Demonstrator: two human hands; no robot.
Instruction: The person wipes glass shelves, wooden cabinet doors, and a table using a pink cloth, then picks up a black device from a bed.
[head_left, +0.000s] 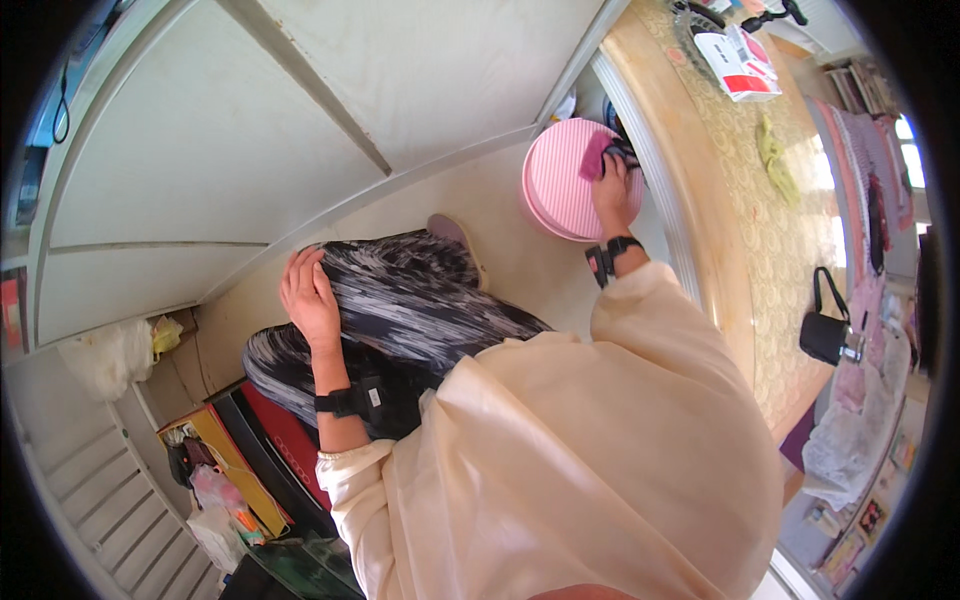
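Note:
My right hand (613, 193) reaches over a round pink ribbed container (559, 176) that stands on the floor beside the table. Its fingers are on a bundle of cloth, a purple-pink cloth (594, 156) with a dark patterned piece next to it, on the container's top near its far right edge. My left hand (309, 292) rests, holding nothing, on my knee in black and grey patterned trousers (420, 307). Each wrist wears a black strap with a small device.
White cabinet doors (187, 135) run along the front and left. At right, a table (739, 247) bears small boxes (739, 67), a yellow-green cloth (776, 157) and a black bag (823, 336). A yellow-sided box (236, 469) with assorted items stands at lower left.

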